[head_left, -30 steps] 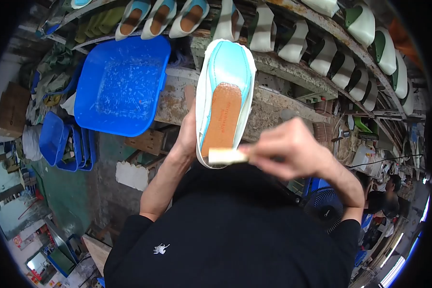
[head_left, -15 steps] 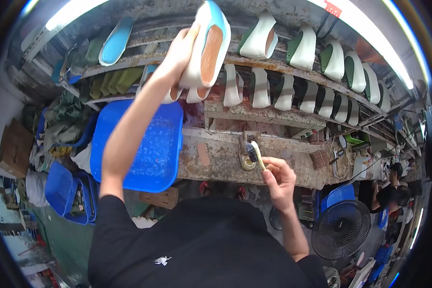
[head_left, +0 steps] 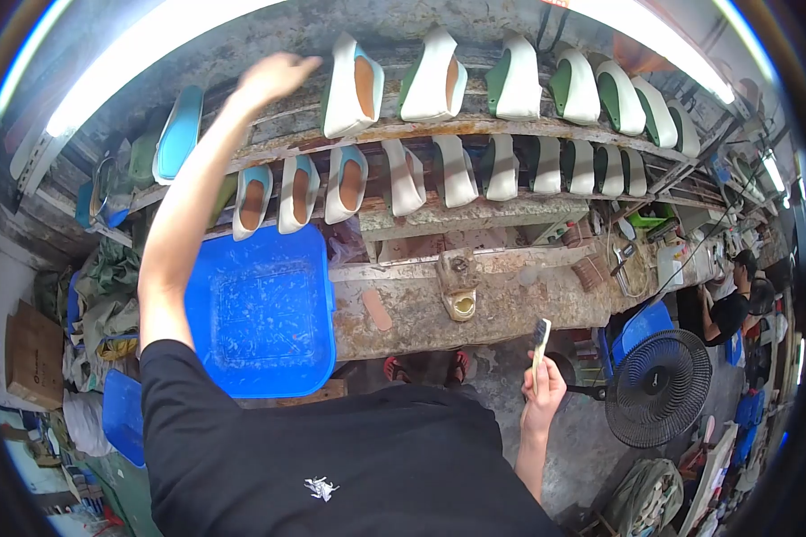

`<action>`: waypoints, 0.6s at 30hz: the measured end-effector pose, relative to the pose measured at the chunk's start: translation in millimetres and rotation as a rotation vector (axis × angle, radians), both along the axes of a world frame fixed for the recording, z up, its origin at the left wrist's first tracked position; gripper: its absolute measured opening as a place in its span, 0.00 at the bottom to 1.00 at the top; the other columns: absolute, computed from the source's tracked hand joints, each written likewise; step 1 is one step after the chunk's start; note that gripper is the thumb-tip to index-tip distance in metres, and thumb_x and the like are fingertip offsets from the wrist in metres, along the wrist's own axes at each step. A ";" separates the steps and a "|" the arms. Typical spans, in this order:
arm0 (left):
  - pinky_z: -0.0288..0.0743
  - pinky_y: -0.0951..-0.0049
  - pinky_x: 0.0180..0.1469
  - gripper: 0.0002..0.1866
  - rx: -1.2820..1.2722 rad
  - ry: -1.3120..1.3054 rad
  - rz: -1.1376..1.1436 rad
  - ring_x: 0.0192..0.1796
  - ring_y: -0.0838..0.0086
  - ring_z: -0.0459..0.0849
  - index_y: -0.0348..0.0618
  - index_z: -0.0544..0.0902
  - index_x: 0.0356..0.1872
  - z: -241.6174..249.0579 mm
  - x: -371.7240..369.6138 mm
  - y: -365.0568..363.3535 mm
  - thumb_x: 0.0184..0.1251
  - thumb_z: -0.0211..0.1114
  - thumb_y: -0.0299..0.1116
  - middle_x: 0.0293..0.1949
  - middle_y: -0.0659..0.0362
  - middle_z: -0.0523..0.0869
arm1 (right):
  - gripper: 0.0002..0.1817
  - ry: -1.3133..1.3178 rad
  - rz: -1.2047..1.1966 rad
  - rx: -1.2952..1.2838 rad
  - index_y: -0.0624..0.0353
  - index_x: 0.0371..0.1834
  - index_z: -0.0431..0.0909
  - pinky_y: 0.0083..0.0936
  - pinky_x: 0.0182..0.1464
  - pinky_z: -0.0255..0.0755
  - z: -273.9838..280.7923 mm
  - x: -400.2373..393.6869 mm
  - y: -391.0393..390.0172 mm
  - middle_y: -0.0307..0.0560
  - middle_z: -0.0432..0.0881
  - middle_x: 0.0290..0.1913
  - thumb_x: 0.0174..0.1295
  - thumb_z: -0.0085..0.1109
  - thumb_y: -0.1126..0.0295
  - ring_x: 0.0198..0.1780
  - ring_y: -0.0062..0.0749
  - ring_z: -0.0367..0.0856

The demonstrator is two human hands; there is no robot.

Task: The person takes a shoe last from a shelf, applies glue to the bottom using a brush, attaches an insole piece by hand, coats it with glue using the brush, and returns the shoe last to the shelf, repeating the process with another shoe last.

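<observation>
My left hand [head_left: 279,79] is raised at the upper shelf, just left of a white shoe upper [head_left: 352,89] with a blue lining and brown insole. The fingers are empty and partly stretched toward the shoe, apart from it. Low on the right, my right hand [head_left: 543,391] grips a small brush [head_left: 542,336] by its pale handle, dark bristles up. A blue-lined shoe piece [head_left: 180,132] leans on the shelf left of my left forearm. On the bench below stands a crusted container [head_left: 460,304] with a yellowish round opening.
Several white shoe uppers [head_left: 515,79] line the upper shelf, with another row [head_left: 457,174] beneath. A big blue tub [head_left: 264,304] sits at the bench's left. A black fan [head_left: 659,387] stands at right; beyond it is another person [head_left: 730,304]. A flat tan piece [head_left: 376,310] lies on the bench.
The white shoe that my left hand held up now rests on the upper shelf, released. My left hand has moved left of it. My right hand has drawn the brush away from the container, down and right.
</observation>
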State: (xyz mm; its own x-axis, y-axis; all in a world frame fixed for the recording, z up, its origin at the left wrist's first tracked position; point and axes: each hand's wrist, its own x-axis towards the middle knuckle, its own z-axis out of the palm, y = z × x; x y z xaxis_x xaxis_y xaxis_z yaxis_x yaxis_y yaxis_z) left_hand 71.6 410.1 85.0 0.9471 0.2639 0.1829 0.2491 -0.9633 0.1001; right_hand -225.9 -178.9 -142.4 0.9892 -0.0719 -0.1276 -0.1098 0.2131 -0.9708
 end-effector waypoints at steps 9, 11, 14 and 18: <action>0.83 0.61 0.43 0.44 -0.410 -0.204 0.542 0.38 0.63 0.91 0.34 0.88 0.54 -55.8 -190.6 209.5 0.52 0.78 0.67 0.38 0.48 0.92 | 0.17 0.038 -0.048 0.008 0.63 0.63 0.79 0.11 0.24 0.51 -24.8 8.7 -30.9 0.33 0.77 0.30 0.83 0.53 0.63 0.22 0.06 0.60; 0.80 0.63 0.40 0.38 -0.430 -0.343 0.516 0.35 0.68 0.89 0.33 0.90 0.49 -56.4 -210.3 187.8 0.54 0.79 0.63 0.35 0.49 0.92 | 0.20 0.063 0.156 -0.045 0.63 0.61 0.80 0.12 0.24 0.49 -17.2 27.7 -27.1 0.27 0.67 0.26 0.84 0.48 0.58 0.22 0.07 0.56; 0.80 0.63 0.44 0.32 -0.165 -0.440 0.393 0.38 0.65 0.91 0.34 0.90 0.49 -28.1 -250.5 110.5 0.60 0.77 0.58 0.37 0.47 0.92 | 0.17 0.050 0.350 -0.001 0.61 0.48 0.79 0.12 0.24 0.48 -11.4 52.5 -28.7 0.26 0.65 0.26 0.83 0.52 0.56 0.22 0.07 0.54; 0.82 0.63 0.51 0.21 0.073 -0.585 0.369 0.46 0.60 0.94 0.36 0.89 0.54 20.8 -325.9 -62.9 0.70 0.73 0.43 0.44 0.44 0.93 | 0.09 -0.018 0.470 0.074 0.55 0.43 0.74 0.12 0.28 0.56 4.7 74.7 -22.5 0.26 0.70 0.31 0.78 0.60 0.63 0.27 0.07 0.61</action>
State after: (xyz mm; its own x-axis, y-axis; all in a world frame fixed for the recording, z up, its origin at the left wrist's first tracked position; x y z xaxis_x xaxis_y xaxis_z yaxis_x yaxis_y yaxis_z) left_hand -254.3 347.2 105.8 0.5382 0.5173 0.6654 0.4861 -0.8355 0.2562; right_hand -151.2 -201.5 -137.7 0.9145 0.3924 -0.0983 -0.1944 0.2133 -0.9575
